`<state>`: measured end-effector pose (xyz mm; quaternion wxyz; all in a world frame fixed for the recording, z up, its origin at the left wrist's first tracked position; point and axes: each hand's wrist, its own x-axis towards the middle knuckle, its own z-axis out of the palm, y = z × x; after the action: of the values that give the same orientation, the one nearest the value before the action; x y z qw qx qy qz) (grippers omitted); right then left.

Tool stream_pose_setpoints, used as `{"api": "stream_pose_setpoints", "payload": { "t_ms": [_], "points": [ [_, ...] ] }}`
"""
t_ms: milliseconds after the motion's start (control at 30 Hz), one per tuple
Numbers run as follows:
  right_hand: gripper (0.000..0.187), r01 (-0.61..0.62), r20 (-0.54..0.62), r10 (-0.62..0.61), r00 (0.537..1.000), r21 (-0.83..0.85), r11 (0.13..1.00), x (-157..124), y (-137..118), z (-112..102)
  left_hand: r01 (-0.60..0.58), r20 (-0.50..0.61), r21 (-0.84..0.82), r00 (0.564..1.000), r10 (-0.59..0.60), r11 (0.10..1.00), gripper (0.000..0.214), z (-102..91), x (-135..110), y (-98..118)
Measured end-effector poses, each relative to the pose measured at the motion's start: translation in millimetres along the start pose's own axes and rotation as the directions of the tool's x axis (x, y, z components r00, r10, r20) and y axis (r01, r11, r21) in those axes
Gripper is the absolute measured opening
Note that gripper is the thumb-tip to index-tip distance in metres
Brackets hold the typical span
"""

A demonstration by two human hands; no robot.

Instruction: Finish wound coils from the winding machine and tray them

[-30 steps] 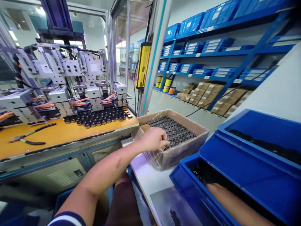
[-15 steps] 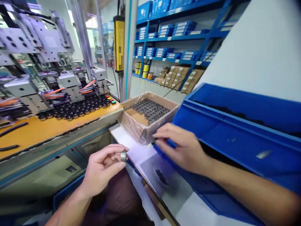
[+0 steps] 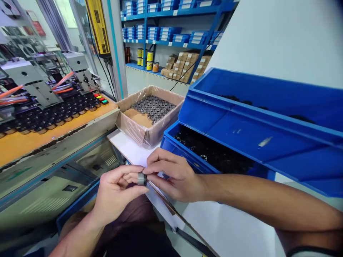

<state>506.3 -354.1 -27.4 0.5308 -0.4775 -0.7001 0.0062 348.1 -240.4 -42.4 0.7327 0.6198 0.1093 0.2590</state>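
Observation:
My left hand (image 3: pixel 112 194) pinches a small grey metal ring (image 3: pixel 140 178) between thumb and fingers, out in front of my lap. Against the ring's right end sits a thin black piece (image 3: pixel 145 179). My right hand (image 3: pixel 177 176) has its thumb and fingertips closed at that black piece, and the two hands meet there. How much of the piece lies inside the right fingers is hidden. Just beyond the right hand stands a blue bin (image 3: pixel 171 137) holding many small black parts.
A plastic-lined carton (image 3: pixel 131 130) of dark metal parts stands on the white table (image 3: pixel 227 221). Another blue bin (image 3: pixel 241 114) is set above the first. At left, rows of black-topped cylindrical parts (image 3: pixel 59 112) stand on the orange machine bench (image 3: pixel 16 148). Stocked shelves (image 3: pixel 166 43) fill the back.
My right hand has come left and down from near the carton and bins to the ring. A black piece now shows at the ring's right end. The view has turned right.

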Motion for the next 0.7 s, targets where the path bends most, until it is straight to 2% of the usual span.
{"api": "stream_pose_setpoints", "payload": {
  "t_ms": [200, 400, 700],
  "points": [
    [0.034, 0.101, 0.025, -0.101, 0.995, -0.006, 0.995, -1.0, 4.7, 0.7, -0.047, -0.048, -0.009, 0.998, 0.047, 0.999, 0.04, 0.7, 0.2, 2.0],
    [0.023, 0.2, 0.01, -0.202, 0.979, -0.182, 0.963, -3.1, 8.6, 3.3, -0.049, -0.092, 0.012, 0.994, 0.05, 0.999, 0.04, -0.3, -2.9, 0.8],
    [0.022, 0.267, 0.044, -0.267, 0.963, -0.315, 0.911, -3.3, 7.8, 2.1, 0.005, -0.086, -0.048, 0.996, -0.01, 0.999, 0.038, -2.4, -4.6, -2.8]
  ]
}}
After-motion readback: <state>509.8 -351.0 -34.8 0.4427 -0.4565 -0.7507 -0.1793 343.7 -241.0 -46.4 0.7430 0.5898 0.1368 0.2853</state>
